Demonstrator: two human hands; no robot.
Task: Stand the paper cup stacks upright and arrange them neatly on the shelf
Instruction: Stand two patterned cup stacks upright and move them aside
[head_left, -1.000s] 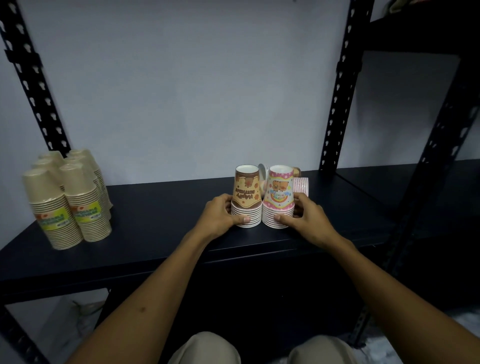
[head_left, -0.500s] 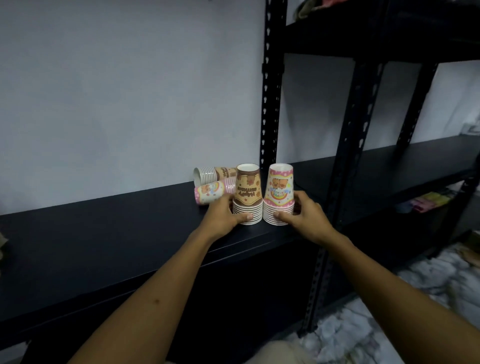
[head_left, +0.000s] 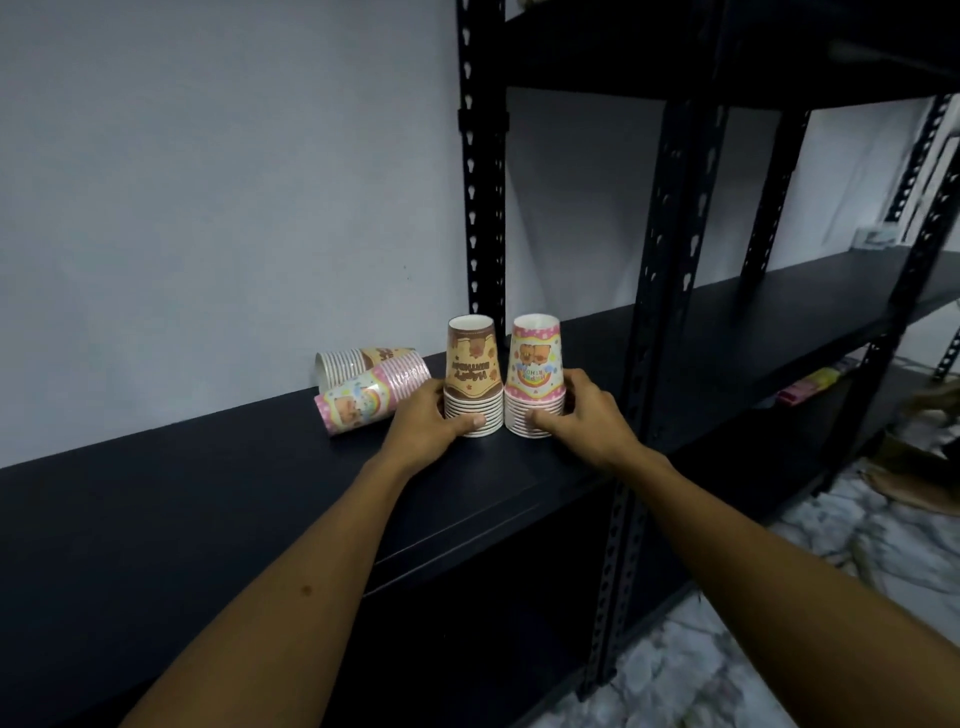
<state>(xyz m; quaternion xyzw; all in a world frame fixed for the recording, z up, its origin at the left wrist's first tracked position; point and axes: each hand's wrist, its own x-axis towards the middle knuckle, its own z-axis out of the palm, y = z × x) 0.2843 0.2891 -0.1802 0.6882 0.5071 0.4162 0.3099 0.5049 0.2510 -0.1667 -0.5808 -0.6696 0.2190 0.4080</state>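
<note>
Two cup stacks stand rim-down side by side on the black shelf (head_left: 208, 499). My left hand (head_left: 423, 423) grips the base of the brown stack (head_left: 474, 374). The pink stack (head_left: 535, 371) to its right is held at the base by my right hand (head_left: 584, 415). Behind and left of my left hand, a second pink stack (head_left: 371, 397) lies on its side. Another brown stack (head_left: 358, 361) lies on its side behind it, against the wall.
Black perforated shelf posts (head_left: 649, 322) rise just right of the pink stack and behind the stacks (head_left: 483, 182). A neighbouring shelf (head_left: 779, 322) stretches to the right. An upper shelf (head_left: 727, 47) overhangs. Below right are crumpled sheets on the floor (head_left: 727, 649).
The view has swung right, so the plain brown cup stacks at far left are out of frame and the two lying stacks show. Both hands stay on the upright stacks.
</note>
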